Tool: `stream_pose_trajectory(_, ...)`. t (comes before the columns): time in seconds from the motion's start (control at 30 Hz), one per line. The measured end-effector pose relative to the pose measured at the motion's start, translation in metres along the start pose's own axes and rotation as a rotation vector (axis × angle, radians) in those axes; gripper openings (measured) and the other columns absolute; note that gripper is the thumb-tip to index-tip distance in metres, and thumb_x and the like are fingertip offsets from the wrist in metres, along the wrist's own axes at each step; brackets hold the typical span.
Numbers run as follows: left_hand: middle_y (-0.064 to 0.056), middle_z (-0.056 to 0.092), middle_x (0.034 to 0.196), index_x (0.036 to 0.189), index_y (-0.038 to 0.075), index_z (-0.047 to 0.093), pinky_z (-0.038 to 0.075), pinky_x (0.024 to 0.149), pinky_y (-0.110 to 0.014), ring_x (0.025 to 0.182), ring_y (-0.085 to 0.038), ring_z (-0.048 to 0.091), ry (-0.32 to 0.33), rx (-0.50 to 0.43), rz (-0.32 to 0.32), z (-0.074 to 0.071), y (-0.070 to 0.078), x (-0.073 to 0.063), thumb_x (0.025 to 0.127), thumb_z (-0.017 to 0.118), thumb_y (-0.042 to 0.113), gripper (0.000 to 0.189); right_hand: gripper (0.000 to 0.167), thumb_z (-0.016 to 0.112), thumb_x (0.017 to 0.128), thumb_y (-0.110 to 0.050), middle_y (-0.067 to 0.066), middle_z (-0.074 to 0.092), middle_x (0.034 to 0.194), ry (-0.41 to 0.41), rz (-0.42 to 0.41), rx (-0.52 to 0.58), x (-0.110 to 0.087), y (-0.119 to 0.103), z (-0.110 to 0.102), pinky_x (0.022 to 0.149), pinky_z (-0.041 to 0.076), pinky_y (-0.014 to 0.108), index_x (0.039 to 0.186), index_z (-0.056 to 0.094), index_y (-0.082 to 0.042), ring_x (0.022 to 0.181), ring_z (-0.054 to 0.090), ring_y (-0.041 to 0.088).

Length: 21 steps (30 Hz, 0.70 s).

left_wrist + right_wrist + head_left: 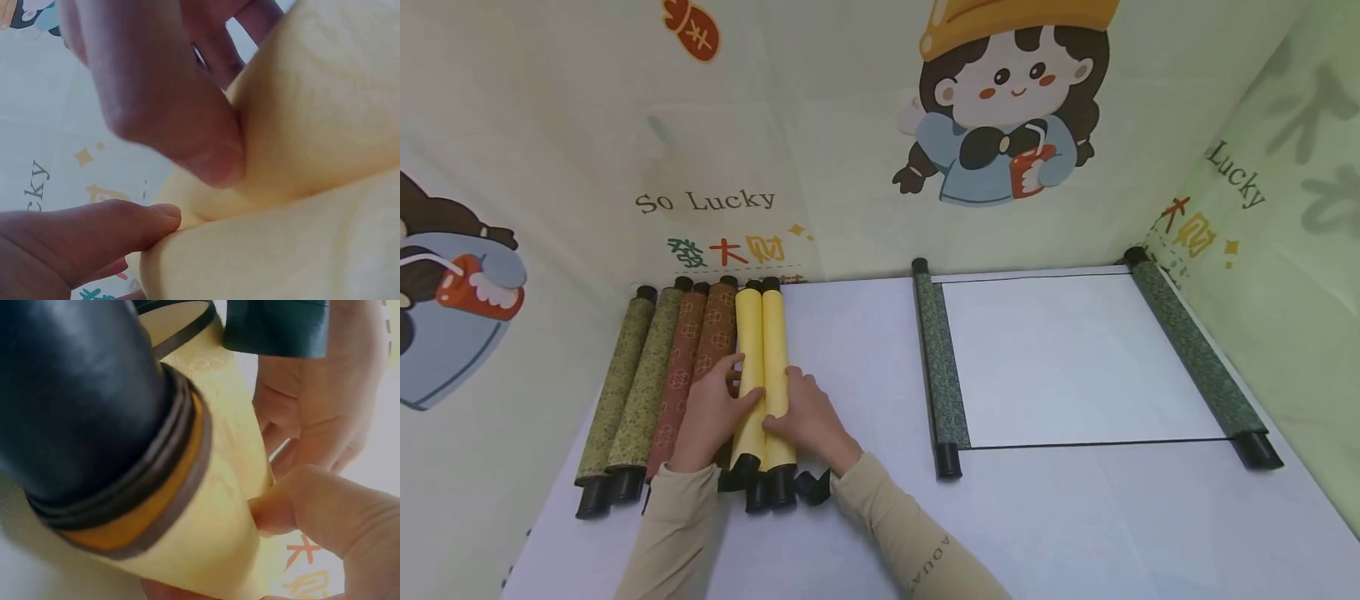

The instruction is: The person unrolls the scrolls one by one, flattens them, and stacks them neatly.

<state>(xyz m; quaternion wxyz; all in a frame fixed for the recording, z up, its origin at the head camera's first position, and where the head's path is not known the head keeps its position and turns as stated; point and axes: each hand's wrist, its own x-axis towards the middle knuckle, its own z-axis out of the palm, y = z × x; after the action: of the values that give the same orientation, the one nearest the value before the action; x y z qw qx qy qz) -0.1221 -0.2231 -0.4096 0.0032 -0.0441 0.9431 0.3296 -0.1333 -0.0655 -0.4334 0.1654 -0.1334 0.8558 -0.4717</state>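
Note:
Two yellow scrolls with black rod ends lie side by side on the table, the left yellow scroll (749, 333) against the right yellow scroll (774, 325). My left hand (715, 412) grips the left one, thumb over its top and fingers along its outer side. From the other side, my right hand (816, 417) holds the right one, its thumb reaching across the top. The left wrist view shows a thumb (140, 225) and fingers close to the seam between the rolls. A large black rod end (81, 394) fills much of the right wrist view.
Left of the yellow pair lie two olive scrolls (617, 387) and two reddish-brown scrolls (715, 325). Farther right, a black-edged white sheet (1075, 358) spans two dark green rolls (947, 367). Cartoon-printed cloth (835, 167) rises behind the table.

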Motion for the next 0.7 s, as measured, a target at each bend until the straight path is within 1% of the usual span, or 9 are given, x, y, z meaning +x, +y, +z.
stream_pose_trajectory(0.17, -0.032, 0.061, 0.12, 0.146, -0.007, 0.037, 0.056, 0.079, -0.047, 0.101, -0.042, 0.066, 0.018, -0.039, -0.004, -0.001, 0.001, -0.003, 0.091, 0.069, 0.016, 0.068, 0.084, 0.077, 0.079, -0.018, 0.012, 0.057, 0.113, -0.006, -0.03, 0.018, -0.003, 0.0, -0.009, 0.067, 0.048, 0.024, 0.149, 0.035, 0.0, 0.08, 0.053, 0.015)
stream_pose_trajectory(0.33, -0.031, 0.06, 0.122, 0.148, -0.003, 0.037, 0.056, 0.082, -0.049, 0.104, -0.043, 0.065, 0.053, -0.103, -0.016, 0.001, 0.006, -0.007, 0.09, 0.072, 0.016, 0.07, 0.084, 0.075, 0.078, -0.018, 0.013, 0.057, 0.12, 0.004, -0.062, 0.008, -0.007, 0.001, -0.016, 0.072, 0.048, 0.025, 0.15, 0.034, -0.001, 0.085, 0.054, 0.015)
stream_pose_trajectory(0.5, -0.031, 0.06, 0.124, 0.149, 0.0, 0.037, 0.055, 0.087, -0.052, 0.109, -0.044, 0.064, 0.09, -0.15, -0.021, 0.004, 0.012, -0.008, 0.089, 0.073, 0.017, 0.072, 0.084, 0.074, 0.078, -0.018, 0.011, 0.058, 0.123, 0.015, -0.068, 0.035, -0.011, 0.002, -0.023, 0.076, 0.049, 0.025, 0.15, 0.034, -0.004, 0.092, 0.058, 0.016)
stream_pose_trajectory(0.7, -0.028, 0.057, 0.13, 0.15, 0.002, 0.035, 0.054, 0.092, -0.051, 0.114, -0.043, 0.062, 0.094, -0.22, -0.05, 0.008, 0.019, -0.009, 0.088, 0.075, 0.016, 0.075, 0.083, 0.074, 0.079, -0.016, 0.011, 0.058, 0.121, -0.003, -0.09, 0.06, -0.015, 0.006, -0.034, 0.077, 0.051, 0.026, 0.15, 0.033, -0.005, 0.097, 0.06, 0.017)
